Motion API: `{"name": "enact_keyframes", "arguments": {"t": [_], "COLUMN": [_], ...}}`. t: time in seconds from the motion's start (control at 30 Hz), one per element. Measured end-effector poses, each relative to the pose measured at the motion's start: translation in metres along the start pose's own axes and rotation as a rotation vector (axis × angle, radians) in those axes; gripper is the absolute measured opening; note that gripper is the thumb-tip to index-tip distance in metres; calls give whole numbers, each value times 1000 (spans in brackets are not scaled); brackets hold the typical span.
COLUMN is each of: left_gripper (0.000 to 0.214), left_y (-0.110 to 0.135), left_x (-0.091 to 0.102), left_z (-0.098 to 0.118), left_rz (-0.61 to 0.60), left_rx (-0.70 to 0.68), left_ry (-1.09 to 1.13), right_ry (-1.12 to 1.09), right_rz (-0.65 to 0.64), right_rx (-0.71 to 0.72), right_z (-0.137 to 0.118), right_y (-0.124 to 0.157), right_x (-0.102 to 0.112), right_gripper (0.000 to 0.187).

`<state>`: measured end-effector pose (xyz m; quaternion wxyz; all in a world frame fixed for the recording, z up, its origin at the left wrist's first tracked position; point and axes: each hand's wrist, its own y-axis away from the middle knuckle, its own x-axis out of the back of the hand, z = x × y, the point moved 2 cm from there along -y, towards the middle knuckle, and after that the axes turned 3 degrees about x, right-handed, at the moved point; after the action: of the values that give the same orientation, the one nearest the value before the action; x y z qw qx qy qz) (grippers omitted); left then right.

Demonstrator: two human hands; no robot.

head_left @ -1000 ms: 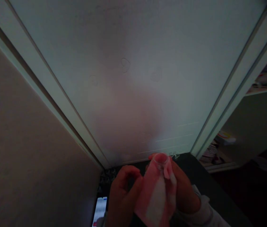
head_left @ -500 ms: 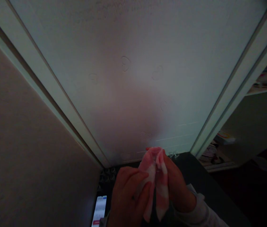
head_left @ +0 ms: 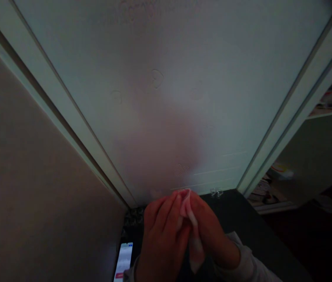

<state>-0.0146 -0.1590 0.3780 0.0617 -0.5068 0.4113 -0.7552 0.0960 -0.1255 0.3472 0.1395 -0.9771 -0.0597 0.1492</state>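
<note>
1. A person's two hands come together over a dark desk [head_left: 251, 223], both closed around a pink-and-white cloth [head_left: 196, 254].
2. The left hand [head_left: 164, 231] folds its fingers over the cloth from one side; the right hand [head_left: 211, 227] grips it from the other, a pale sleeve [head_left: 252, 262] at its wrist.
3. The cloth is bunched between the palms, its pink upper edge showing at the fingertips, a whitish end hanging below.
4. A phone [head_left: 124, 258], screen lit, lies beside the left wrist.
5. Small clear objects [head_left: 216, 192] sit by the foot of a pale panel [head_left: 242, 98] marked with a heart outline [head_left: 157, 78]; lettering above is too faint to read.
6. At right, a dim shelf [head_left: 330, 112] holds indistinct items.
</note>
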Motion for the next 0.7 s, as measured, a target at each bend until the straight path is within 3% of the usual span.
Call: {"name": "enact_keyframes", "arguments": {"t": [0.13,0.33,0.7], "left_gripper": [39,43,50], "left_y": [1,4,7], "left_x": [0,0,10], "left_z": [-1,-8,-16], "left_rz": [16,37,183], "left_rx": [-13,-12,-12], "left_ry": [-16,-34,85], "right_ry": [-228,-273,-408], "right_rz": [60,42,-171], "right_rx": [-104,-135,-181], "right_z": [3,9,9], "right_y": [1,3,9], "right_x": [-4,-2,4], "right_gripper": [27,30,38]}}
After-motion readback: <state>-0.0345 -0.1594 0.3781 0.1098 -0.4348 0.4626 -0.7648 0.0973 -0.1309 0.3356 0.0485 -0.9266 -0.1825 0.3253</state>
